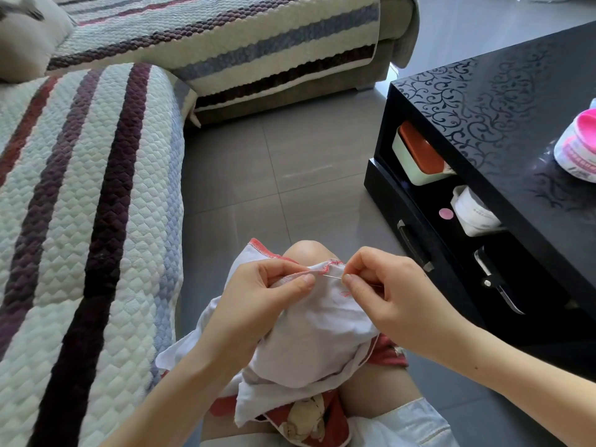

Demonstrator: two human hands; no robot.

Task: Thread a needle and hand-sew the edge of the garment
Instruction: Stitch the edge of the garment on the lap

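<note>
Both hands are up over the knee, and it all comes down to one short gap. The white garment is draped across the lap, its red-stitched edge gathered into a ridge between the two hands. The left hand pinches that ridge, thumb on the near side and fingers curled over the far side, holding the hem taut. The right hand sits just beside it, thumb and forefinger closed tight on the needle, the other fingers tucked in.

Now the needle: it lies almost level, long axis running across the picture, bare end pointing toward the left thumb and meeting the cloth just under the red edge. The eye end is buried in the right-hand pinch, and the thread is too fine to make out for certain. The right hand drives; the left only steadies.

By my reading, a stitch is in hand, and the next move runs along that axis: leftward through the fold, parallel to the hem. The left thumb sits very close to the point's path, and that's the risk.
</note>
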